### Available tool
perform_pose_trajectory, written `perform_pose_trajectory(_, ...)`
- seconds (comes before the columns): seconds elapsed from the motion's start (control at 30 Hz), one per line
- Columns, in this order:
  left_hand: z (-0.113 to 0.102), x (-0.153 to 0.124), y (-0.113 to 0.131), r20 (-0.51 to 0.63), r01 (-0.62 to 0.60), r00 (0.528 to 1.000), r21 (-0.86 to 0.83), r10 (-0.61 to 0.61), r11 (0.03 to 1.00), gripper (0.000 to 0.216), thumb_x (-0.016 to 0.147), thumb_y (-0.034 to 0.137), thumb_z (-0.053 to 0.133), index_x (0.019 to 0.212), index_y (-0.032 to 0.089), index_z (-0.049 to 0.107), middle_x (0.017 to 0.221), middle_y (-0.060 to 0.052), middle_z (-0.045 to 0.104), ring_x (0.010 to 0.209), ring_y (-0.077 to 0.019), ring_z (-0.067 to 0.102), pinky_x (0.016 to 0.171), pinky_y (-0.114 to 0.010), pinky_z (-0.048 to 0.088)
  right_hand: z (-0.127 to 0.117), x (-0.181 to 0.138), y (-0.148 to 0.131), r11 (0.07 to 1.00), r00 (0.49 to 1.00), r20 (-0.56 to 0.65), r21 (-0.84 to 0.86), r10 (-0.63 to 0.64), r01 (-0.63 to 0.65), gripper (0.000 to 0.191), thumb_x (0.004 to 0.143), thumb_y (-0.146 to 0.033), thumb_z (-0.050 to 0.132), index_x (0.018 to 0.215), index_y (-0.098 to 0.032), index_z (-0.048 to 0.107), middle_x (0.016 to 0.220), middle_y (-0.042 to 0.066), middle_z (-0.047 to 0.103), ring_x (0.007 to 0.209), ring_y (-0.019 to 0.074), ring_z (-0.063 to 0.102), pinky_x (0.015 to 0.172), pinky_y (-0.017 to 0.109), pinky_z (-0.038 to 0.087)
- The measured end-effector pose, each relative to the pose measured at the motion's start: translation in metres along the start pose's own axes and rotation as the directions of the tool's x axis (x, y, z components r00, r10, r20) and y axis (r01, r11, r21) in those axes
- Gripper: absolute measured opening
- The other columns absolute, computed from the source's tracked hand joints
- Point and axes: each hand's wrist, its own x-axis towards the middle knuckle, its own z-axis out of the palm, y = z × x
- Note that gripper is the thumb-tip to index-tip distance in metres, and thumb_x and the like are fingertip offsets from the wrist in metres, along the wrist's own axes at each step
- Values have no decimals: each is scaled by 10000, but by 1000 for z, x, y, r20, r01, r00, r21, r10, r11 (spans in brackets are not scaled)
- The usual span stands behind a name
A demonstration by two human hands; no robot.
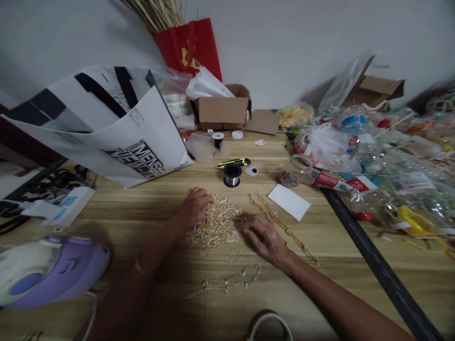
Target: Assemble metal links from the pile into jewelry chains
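Note:
A heap of small gold and silver jewellery pieces [221, 222] lies on the wooden table between my hands. My left hand [194, 207] rests against the heap's left edge, its fingers loosely curved over the pieces and not gripping them. At the right edge is my right hand [262, 237], its fingers bent and pressed together; whatever they hold is too small to make out. Beside it, a gold chain [289, 232] is stretched out with knotted sections. A silver chain [231, 282] lies nearer to me, below a shorter silver strand [218, 257].
Behind the heap are a wire spool [232, 176], a yellow-black utility knife [232, 163] and a white pad [289, 201]. A large paper bag [142, 142] and a purple appliance [67, 267] stand left. Plastic bottles [401, 175] crowd the right. A tape roll [270, 318] sits in front.

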Motion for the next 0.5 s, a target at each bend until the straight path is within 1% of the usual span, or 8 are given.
perform_pose_trajectory(0.13,2,0,2,45,-1,999,-69,5,998,196,854,110,464,873,154,654,820,-56,639,861,-192,498,829,-339,402,1,0,-2,1000,1000,-8,4,8,-8,99,914,-210,465,887,-192,558,798,47,582,734,157,536,665,284,446)
perform_pose_trajectory(0.27,-3,-1,10,126,22,992,-112,-8,993,135,829,128,516,806,156,646,790,-44,654,836,-186,519,781,-308,411,1,0,-2,999,1000,-16,-22,27,-28,99,913,-214,466,881,-190,556,790,46,577,726,159,532,658,286,439)
perform_pose_trajectory(0.37,-8,-1,18,186,-20,982,-113,41,993,123,834,148,527,790,164,641,778,-33,655,830,-181,524,784,-300,407,1,0,-2,999,999,-2,-33,33,-33,104,915,-216,462,885,-188,557,791,48,575,723,159,533,656,288,437)
perform_pose_trajectory(0.43,-7,-2,21,242,-67,966,-99,90,993,128,845,156,520,809,167,642,800,-30,655,835,-175,528,821,-306,396,1,0,-2,999,999,-2,-40,36,-36,105,915,-217,463,890,-190,561,796,48,577,731,160,536,664,290,441)
perform_pose_trajectory(0.5,-5,-2,21,269,-85,958,-56,97,995,137,848,151,514,798,163,640,800,-33,652,847,-181,522,821,-309,391,1,0,-2,998,999,-6,-45,40,-40,104,914,-220,465,896,-192,564,806,50,585,745,163,541,679,295,448)
